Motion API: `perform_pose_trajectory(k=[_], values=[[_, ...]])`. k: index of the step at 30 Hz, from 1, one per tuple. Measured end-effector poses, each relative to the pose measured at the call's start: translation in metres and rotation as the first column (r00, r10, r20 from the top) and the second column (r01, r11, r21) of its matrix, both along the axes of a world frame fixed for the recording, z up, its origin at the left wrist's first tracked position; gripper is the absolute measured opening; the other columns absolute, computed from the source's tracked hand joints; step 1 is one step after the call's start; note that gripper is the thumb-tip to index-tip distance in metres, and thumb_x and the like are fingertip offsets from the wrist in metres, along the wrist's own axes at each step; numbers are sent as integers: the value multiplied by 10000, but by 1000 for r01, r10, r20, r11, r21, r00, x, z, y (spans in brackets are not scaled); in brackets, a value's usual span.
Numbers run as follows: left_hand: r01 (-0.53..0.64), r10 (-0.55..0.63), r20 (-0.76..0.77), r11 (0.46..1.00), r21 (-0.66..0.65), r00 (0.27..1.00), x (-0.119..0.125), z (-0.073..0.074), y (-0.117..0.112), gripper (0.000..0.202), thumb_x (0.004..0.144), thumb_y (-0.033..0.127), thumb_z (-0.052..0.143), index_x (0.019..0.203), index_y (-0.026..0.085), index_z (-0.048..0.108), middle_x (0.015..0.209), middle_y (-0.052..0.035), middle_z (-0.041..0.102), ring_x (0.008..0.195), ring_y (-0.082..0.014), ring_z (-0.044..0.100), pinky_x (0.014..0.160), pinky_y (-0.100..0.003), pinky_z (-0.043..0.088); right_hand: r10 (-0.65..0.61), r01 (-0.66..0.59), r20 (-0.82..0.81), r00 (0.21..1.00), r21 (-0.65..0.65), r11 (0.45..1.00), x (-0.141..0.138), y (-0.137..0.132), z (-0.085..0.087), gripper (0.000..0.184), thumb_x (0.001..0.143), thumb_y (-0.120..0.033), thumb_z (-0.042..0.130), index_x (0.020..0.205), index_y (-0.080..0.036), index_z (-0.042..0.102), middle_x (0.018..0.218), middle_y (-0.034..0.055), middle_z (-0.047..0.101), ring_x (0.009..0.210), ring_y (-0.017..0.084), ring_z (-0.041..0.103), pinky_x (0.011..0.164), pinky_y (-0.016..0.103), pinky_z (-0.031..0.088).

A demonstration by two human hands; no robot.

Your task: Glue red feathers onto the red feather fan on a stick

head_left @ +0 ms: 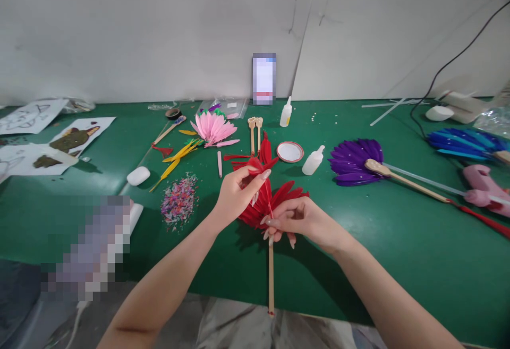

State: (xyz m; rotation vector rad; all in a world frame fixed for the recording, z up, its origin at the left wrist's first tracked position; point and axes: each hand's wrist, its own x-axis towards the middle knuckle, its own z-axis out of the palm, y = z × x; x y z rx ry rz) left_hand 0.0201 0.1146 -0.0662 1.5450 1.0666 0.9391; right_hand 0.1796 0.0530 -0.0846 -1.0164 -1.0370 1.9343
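A red feather fan point(279, 196) on a long wooden handle point(271, 280) is held above the green table point(378, 243). My right hand point(297, 221) is closed round the handle just below the feathers. My left hand point(237, 192) pinches a red feather at the fan's upper left edge. More loose red feathers point(255, 159) lie on the table just behind the fan.
A heap of coloured bits point(180, 200) lies left. Behind are a pink feather fan point(213, 128), two wooden handles point(255, 134), two glue bottles point(313, 161), a round lid point(290, 152). A purple fan point(354, 162), blue fan point(462, 143) and pink object point(484, 189) lie right; paper sheets point(75, 136) left.
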Motion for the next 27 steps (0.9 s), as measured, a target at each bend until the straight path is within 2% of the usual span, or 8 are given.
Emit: perform_pose_trajectory(k=[12,16,22,27], values=[[8,-8,32,1000,14,999,-1,1,-2,239,787,386,622,695,168,586,414,61,455,362,-67,425,389,-192,342,38,-38,-25,999,-25,999,2,-1,-2,188,668,-259,759,811,-143,721,743,57,737,659,133,692,559,194,524],[-12,12,10,1000,18,1000,-2,1,0,236,798,367,614,677,168,571,395,66,446,349,-63,417,390,-190,337,98,-98,-11,995,-23,995,3,-1,-1,213,657,-251,773,830,-141,718,761,63,739,654,128,691,552,174,510],[-11,11,6,1000,21,1000,-2,1,1,238,795,369,618,677,167,573,395,68,443,349,-62,411,390,-192,333,163,-163,1,987,6,987,3,0,4,284,821,-383,607,922,-140,713,829,86,738,681,121,693,529,158,503],[4,-4,24,1000,20,1000,-1,-1,1,244,799,376,609,683,164,578,393,68,440,348,-59,407,386,-189,335,146,-146,-2,989,-16,989,2,0,3,236,802,-352,639,875,-142,719,800,75,741,644,105,689,500,132,488]])
